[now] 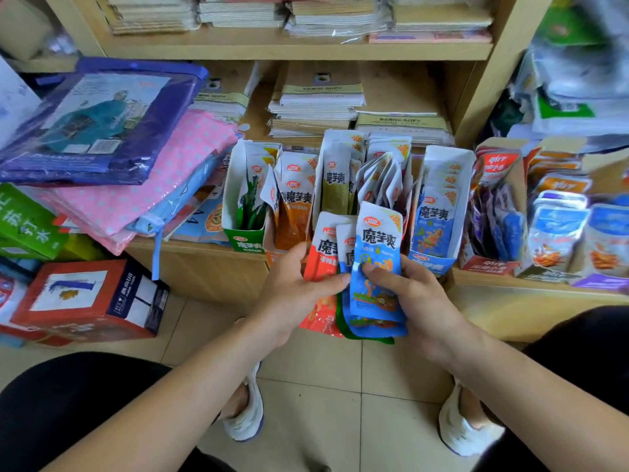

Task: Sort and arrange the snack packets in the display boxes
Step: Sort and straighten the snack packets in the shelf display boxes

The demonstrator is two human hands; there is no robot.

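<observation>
Thumb of the right hand (413, 294) pinches the front blue packet (376, 253); left hand (289, 291) grips the fanned stack (319, 267) beside; peel one off singly, toward the blue box (429, 263) just beyond that pinch.

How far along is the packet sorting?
Partly done: the blue box holds a neat matching row. In hand: left hand and right hand hold a mixed fan, right thumb on the top blue packet. Left: that fan, plus loose tilted packets beside the blue box.
</observation>
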